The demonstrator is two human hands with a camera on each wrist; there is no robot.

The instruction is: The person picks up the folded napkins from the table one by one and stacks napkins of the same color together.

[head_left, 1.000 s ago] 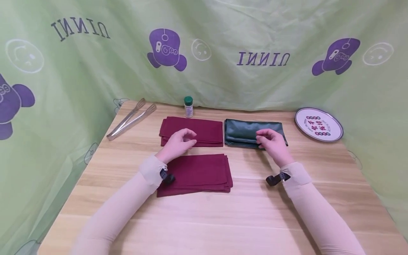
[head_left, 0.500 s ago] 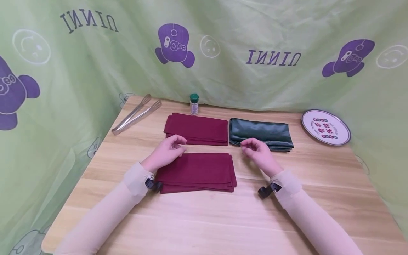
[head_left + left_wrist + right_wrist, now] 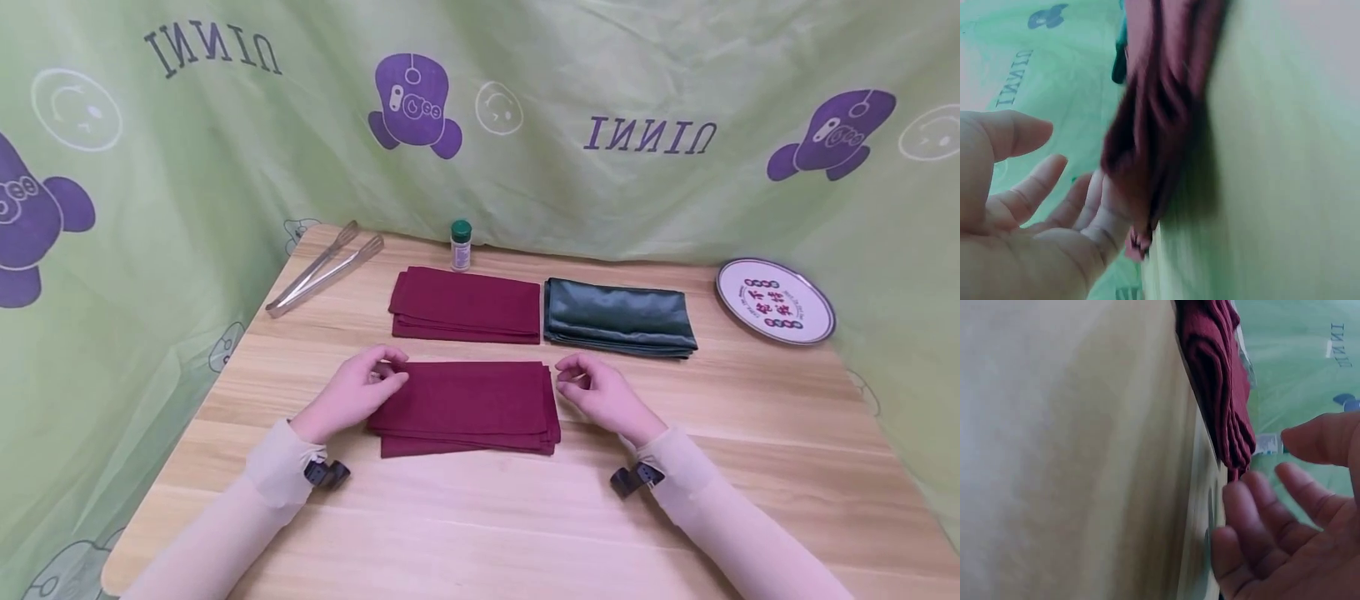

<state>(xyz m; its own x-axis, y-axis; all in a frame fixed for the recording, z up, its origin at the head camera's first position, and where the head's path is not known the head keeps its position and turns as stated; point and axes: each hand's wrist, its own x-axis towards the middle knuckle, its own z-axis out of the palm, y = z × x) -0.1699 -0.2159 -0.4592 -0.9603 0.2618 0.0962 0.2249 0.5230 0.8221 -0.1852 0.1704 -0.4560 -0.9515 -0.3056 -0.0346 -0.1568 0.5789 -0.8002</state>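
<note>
A folded maroon cloth (image 3: pixel 468 400) lies in layers on the table, its lower layers jutting out at the front and right. At its left end is my left hand (image 3: pixel 348 398), thumb and fingers loosely bent and apart. In the left wrist view the fingers are right at the cloth's folded edge (image 3: pixel 1160 87), with nothing between thumb and fingers. My right hand (image 3: pixel 606 402) hovers beside the right end, fingers relaxed and bent. The right wrist view shows its fingertips close to the stacked folds (image 3: pixel 1219 387), thumb apart from them.
Behind lie a second folded maroon cloth (image 3: pixel 468 304) and a dark green folded cloth (image 3: pixel 618 317). Metal tongs (image 3: pixel 322 271) rest at back left, near a green-capped shaker bottle (image 3: pixel 461 246). A round printed plate (image 3: pixel 776 302) is at back right. A green curtain (image 3: pixel 525 200) hangs behind the wooden table.
Both hands have come back toward the body from over the rear cloths, down to the two ends of the front maroon cloth. The right hand also moved left. The view shifted slightly.
</note>
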